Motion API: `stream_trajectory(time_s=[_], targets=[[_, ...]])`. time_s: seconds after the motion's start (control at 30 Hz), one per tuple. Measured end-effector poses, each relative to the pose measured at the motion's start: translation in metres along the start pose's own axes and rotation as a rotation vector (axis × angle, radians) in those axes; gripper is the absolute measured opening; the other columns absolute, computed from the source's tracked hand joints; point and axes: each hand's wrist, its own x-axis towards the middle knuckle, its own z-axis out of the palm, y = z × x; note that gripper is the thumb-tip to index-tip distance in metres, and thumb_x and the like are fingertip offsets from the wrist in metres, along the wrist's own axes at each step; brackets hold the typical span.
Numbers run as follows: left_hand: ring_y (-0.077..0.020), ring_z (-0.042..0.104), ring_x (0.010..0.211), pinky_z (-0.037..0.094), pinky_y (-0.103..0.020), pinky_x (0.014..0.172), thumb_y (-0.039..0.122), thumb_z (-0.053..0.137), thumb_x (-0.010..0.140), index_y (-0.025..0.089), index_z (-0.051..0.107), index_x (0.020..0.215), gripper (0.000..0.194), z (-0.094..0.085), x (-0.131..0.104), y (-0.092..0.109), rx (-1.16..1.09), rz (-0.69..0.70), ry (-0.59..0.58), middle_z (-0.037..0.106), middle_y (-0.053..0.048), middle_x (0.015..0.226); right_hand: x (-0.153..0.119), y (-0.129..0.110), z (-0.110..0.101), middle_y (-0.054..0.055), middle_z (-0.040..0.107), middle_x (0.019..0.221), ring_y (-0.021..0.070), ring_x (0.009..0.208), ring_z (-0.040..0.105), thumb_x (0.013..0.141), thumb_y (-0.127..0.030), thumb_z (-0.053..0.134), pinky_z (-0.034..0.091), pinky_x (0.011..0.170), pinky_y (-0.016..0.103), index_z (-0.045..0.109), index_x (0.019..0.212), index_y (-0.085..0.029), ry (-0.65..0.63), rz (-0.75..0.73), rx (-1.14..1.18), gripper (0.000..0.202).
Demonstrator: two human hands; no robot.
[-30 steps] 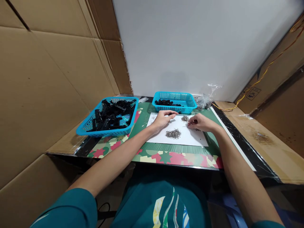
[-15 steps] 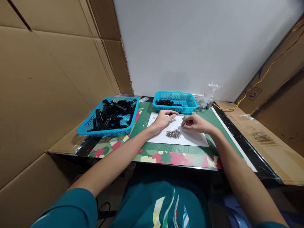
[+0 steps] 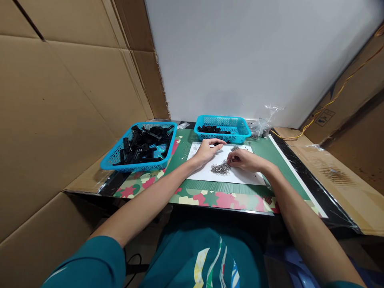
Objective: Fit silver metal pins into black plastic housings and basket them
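On the white sheet (image 3: 204, 175) lies a pile of small silvery metal pieces (image 3: 220, 169), too fine to tell apart. My left hand (image 3: 207, 152) is curled over the far part of the sheet, its fingers closed on a small black part (image 3: 218, 144) that is mostly hidden. Beside the pile, at its right edge, my right hand (image 3: 242, 160) is closed in a pinch with the fingertips low. Something thin and pale shows at those fingertips, too small to name. A smaller heap of metal pieces (image 3: 235, 148) sits behind my right hand.
At the left, a blue basket (image 3: 105, 163) holds many black plastic parts (image 3: 139, 148). A smaller blue basket (image 3: 244, 130) with black pieces stands behind the sheet, a clear plastic bag (image 3: 261, 127) to its right. Cardboard walls (image 3: 75, 100) flank the green tabletop (image 3: 177, 154).
My right hand has moved slightly left and down, its fingertips now at the pile's edge. My left hand stays in place with the black part. The view has shifted a little.
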Motion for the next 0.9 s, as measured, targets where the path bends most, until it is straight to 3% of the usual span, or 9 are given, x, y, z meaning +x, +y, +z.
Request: stream_trajectory(time_s=[0.27,0.43,0.57,0.73,0.9], targets=[[-0.0234,0.068,0.103,0.051,-0.037,0.091,0.026,0.071,0.094,0.017,0.085,0.105,0.020,-0.001,-0.001,0.002,0.045,0.079,-0.032,0.080,-0.014,0.113,-0.006,0.003,-0.009,0.004,0.061,0.086,0.0185,0.076,0.048,0.099,-0.033,0.054,0.039,0.070,0.034,0.058,0.088,-0.021,0.068,-0.027,0.102,0.017],[-0.0221,0.069,0.095,0.052,-0.036,0.082,0.036,0.073,0.096,0.016,0.083,0.119,0.033,0.000,-0.003,0.001,0.005,0.054,-0.129,0.079,-0.019,0.122,-0.010,0.001,-0.013,0.002,0.055,0.086,0.0173,0.076,0.043,0.104,-0.037,0.052,0.037,0.069,0.034,0.055,0.091,-0.022,0.110,-0.065,0.207,0.020],[-0.0241,0.071,0.101,0.053,-0.038,0.088,0.033,0.076,0.092,0.017,0.084,0.118,0.032,0.001,-0.003,0.001,-0.022,0.081,-0.205,0.079,-0.019,0.125,-0.011,-0.001,-0.014,0.002,0.055,0.085,0.0176,0.075,0.043,0.104,-0.041,0.053,0.036,0.068,0.034,0.057,0.090,-0.022,0.062,-0.093,0.225,0.023],[-0.0244,0.072,0.103,0.053,-0.038,0.089,0.028,0.075,0.093,0.019,0.084,0.119,0.030,0.002,-0.005,0.003,0.035,0.071,-0.202,0.077,-0.018,0.133,-0.010,-0.003,-0.012,0.004,0.065,0.085,0.0191,0.078,0.054,0.097,-0.032,0.058,0.041,0.071,0.033,0.064,0.089,-0.020,-0.120,-0.108,0.184,0.016],[-0.0203,0.069,0.093,0.051,-0.034,0.080,0.027,0.071,0.095,0.016,0.083,0.120,0.030,0.002,-0.007,0.004,0.058,0.064,-0.184,0.077,-0.018,0.131,-0.009,0.004,-0.012,0.007,0.071,0.088,0.0206,0.078,0.058,0.093,-0.030,0.059,0.043,0.071,0.034,0.069,0.089,-0.018,-0.124,-0.018,0.092,0.016]])
